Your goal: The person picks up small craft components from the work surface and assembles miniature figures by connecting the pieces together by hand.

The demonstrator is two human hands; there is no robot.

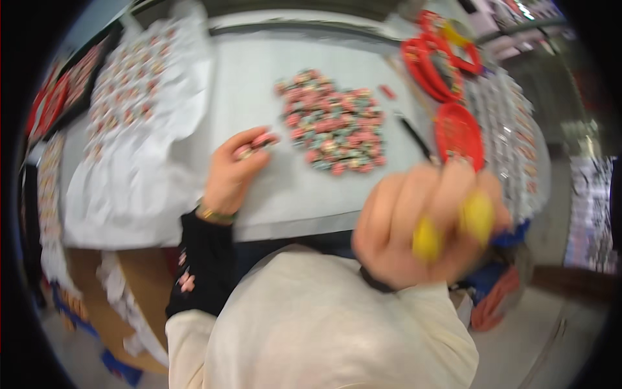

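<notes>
My left hand (234,165) is closed in a pinch, left of the pile, on small pink pieces (263,140) with some dark and pale colour; their exact kind is too blurred to name. Nearer and to the right, my right hand (431,223) is raised and smeared by motion. Its fingers are curled round something that shows two yellow rounded ends (426,238), perhaps tool grips; the rest is hidden in the fist. A heap of small pink, grey-green and cream pieces (334,123) lies on the white work surface (246,84), beyond both hands.
A dark slim tool (414,136) and a small red piece (387,92) lie right of the heap. Beyond stand a red dish (459,133), red round trays (424,71) and a yellow ring (455,34). White sheets (133,84) with rows of small pieces cover the left side.
</notes>
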